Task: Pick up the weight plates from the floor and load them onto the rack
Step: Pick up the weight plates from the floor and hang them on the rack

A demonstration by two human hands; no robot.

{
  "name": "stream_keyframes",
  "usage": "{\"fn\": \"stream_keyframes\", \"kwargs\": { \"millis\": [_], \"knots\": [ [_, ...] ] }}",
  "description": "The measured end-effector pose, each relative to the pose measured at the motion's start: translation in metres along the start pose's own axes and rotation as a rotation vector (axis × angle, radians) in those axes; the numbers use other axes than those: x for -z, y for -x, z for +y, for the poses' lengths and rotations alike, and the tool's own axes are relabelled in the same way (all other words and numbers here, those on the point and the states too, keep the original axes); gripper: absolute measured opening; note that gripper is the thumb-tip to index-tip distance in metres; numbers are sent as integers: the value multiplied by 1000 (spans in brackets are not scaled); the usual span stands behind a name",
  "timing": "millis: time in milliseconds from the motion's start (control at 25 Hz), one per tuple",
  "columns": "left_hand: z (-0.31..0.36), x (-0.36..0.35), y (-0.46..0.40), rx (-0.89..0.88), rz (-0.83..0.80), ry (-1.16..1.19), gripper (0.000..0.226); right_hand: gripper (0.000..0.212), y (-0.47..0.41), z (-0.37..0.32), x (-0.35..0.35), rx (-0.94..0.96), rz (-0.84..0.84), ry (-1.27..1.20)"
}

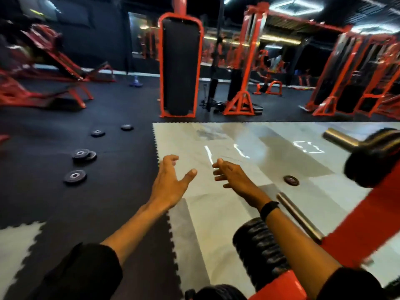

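Both hands are empty right now. My left hand (171, 182) is out in front with the fingers spread and a bit curled at the tips, thumb wide, nothing in it. My right hand (229, 176) is the same deal, fingers loose and relaxed, holding nothing. They hang over the pale mat (216, 213), I reckon because I'm between plates and lining up for the next one.

The rack (368, 213) is near me on the right, red frame with a bare steel peg (298, 215) sticking out, and a stack of plates (257, 252) already loaded on it just under my right forearm.

The closest loose one is the small plate (291, 180) lying flat on the pale mat, right of my right hand. The rest are scattered on the black floor to the left: one plate (75, 176) near, a stacked pair (83, 154) behind it, then two more (97, 133) farther off.
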State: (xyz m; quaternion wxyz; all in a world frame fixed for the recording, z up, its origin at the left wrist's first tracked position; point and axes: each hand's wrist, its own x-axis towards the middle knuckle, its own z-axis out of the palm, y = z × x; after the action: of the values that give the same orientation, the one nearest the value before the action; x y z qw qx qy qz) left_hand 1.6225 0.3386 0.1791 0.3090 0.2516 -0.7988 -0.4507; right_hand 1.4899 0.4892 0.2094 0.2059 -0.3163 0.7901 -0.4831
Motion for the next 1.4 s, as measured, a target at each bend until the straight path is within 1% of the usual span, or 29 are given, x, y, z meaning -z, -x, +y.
{"fn": "stream_keyframes", "kwargs": {
  "millis": [80, 240, 280, 360, 480, 600, 720, 840, 960, 1040, 1120, 1280, 1400],
  "knots": [
    [-22, 36, -7, 30, -6, -40, 50, 53, -23, -14, -33, 3, -46, 1],
    [-63, 83, -31, 119, 58, -36, 37, 56, -72, -31, -82, 29, -143, 46],
    [-70, 88, -41, 135, 48, -33, 35, 57, -86, -32, -88, 31, -147, 42],
    [-80, 90, -60, 158, -28, -25, 31, 59, -110, -26, -95, 8, -140, 15],
    [-98, 83, -98, 154, -116, -27, 33, 61, -144, 1, -101, -54, -117, -36],
    [-115, 64, -160, 158, -161, -12, 34, 65, -190, 29, -95, -100, -92, -54],
    [-120, 30, -239, 113, -216, 18, 33, 68, -254, 44, -63, -107, -9, -96],
    [-107, -4, -328, 38, -287, 20, 34, 72, -326, 40, -21, -109, 85, -132],
    [-95, -29, -408, -7, -298, 25, 35, 72, -398, 27, 8, -83, 135, -130],
    [-99, -42, -449, 1, -290, 33, 35, 71, -435, 23, 15, -76, 138, -128],
    [-110, -57, -481, 20, -291, 37, 36, 72, -470, 24, 18, -68, 103, -115],
    [-139, -103, -547, 68, -336, 35, 38, 73, -547, 45, 17, -100, 65, -102],
    [-154, -143, -603, 59, -364, 49, 36, 74, -606, 66, 25, -107, 64, -78]
  ]
}}
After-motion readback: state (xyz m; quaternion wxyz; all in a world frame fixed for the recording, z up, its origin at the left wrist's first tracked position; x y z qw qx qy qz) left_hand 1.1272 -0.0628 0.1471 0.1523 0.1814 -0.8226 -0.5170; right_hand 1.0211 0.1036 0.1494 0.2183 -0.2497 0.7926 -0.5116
